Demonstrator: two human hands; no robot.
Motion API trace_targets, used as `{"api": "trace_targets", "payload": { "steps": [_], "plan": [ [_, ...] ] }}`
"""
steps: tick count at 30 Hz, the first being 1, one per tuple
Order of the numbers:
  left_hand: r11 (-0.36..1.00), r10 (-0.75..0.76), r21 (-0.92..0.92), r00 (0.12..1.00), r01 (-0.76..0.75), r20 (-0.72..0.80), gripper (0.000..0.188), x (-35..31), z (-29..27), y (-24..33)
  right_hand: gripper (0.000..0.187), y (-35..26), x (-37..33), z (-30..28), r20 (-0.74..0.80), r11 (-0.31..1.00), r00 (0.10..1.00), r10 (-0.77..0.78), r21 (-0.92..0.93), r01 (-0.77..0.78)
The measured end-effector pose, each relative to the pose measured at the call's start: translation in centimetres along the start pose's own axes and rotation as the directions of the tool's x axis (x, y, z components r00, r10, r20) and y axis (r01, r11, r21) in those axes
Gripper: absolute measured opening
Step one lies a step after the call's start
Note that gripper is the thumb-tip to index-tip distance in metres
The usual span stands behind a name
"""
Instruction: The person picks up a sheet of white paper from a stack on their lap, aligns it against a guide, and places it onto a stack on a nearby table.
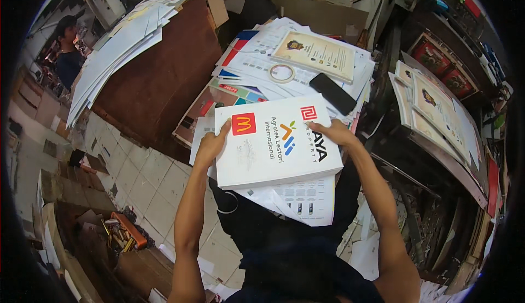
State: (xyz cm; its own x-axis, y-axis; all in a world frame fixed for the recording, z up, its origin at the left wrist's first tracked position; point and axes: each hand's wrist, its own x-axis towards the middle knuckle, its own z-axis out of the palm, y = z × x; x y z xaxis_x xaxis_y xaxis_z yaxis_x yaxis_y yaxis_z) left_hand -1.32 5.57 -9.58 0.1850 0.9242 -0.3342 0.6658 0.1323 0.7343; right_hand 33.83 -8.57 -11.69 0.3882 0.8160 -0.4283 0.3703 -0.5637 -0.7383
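A thick white block, like a stack of card sheets or a flat box, with coloured logos on its top face (257, 166), is held level above my lap. My left hand (211, 145) grips its left edge, thumb on top and fingers out of sight beneath. At the upper right edge, my right hand (334, 132) holds it the same way, thumb on the printed face. Under its near edge a printed white sheet (311, 204) sticks out over my dark clothing. Just beyond the block lies a black phone (332, 93) on loose papers.
A tape roll (281, 73) and a cream certificate stack (317, 54) lie on the paper pile. More certificates (432, 103) lean at right. Papers (131, 32) cover a brown cabinet (158, 73) at left. An orange box (128, 229) sits lower left. Another person (68, 54) is far left.
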Motion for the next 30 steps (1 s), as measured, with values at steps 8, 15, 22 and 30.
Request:
{"api": "trace_targets", "payload": {
  "steps": [8,15,22,30],
  "plan": [
    [0.81,0.559,0.096,0.714,-0.578,-0.422,0.022,-10.6,-9.1,8.1,0.077,-0.4,-1.0,-0.2,0.007,0.998,0.999,-0.05,0.043,0.05],
    [0.136,0.987,0.974,-0.054,-0.182,-0.148,0.063,-1.1,-27.6,12.6,0.056,-9.1,-11.5,-3.7,-0.548,0.916,0.745,-0.38,-0.333,0.223],
    [0.482,0.827,0.713,0.533,-0.509,-0.179,0.041,-2.2,-25.4,16.4,0.035,-7.7,-14.7,-3.6,-0.523,0.815,0.659,-0.541,-0.13,0.565],
    [0.335,0.762,0.476,-0.064,-0.813,-0.645,0.03,-16.2,-15.9,32.2,0.098,-14.8,-17.8,0.6,-0.217,0.177,0.053,-0.975,-0.607,0.775]
  ]
}}
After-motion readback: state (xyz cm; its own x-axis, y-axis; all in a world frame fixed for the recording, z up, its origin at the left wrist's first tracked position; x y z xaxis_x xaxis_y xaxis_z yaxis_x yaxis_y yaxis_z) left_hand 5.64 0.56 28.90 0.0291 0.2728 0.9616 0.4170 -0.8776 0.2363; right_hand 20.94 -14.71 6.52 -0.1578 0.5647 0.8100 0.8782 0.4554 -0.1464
